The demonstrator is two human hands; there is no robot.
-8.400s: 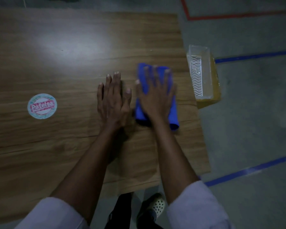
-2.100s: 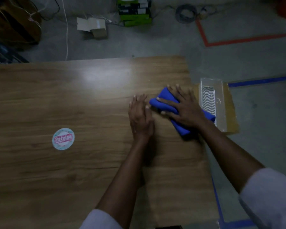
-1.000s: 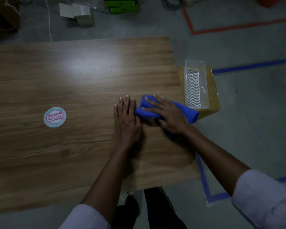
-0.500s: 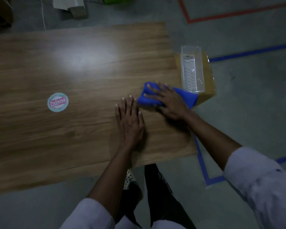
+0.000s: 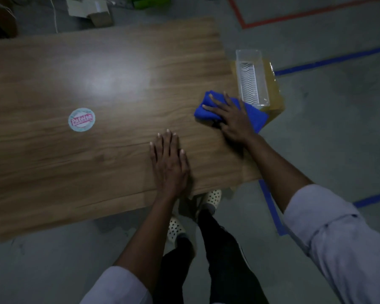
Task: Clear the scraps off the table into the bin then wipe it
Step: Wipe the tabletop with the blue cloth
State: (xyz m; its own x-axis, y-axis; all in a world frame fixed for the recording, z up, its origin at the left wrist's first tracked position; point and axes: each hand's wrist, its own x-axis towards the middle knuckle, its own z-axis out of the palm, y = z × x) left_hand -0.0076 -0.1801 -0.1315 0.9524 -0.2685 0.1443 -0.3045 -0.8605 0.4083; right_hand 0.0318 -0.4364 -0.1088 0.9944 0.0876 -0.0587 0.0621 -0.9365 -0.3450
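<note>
Head view, wooden table (image 5: 53, 161), grey floor (image 5: 338, 128), coloured tape lines (image 5: 329, 60)

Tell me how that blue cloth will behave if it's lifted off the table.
The folded blue cloth looks soft and bunched under the right hand, so it would likely droop and unfold. It probably weighs little. Its corner overhangs the wooden table, suggesting limpness.

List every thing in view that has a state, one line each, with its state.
blue cloth: bunched, pressed flat on the table under the right hand.
right hand: palm down, fingers spread on the cloth.
left hand: flat on the table, holding nothing.
table: no scraps visible.
clear bin: upright, open-topped, beside the table's right edge.
round sticker: stuck flat.
</note>
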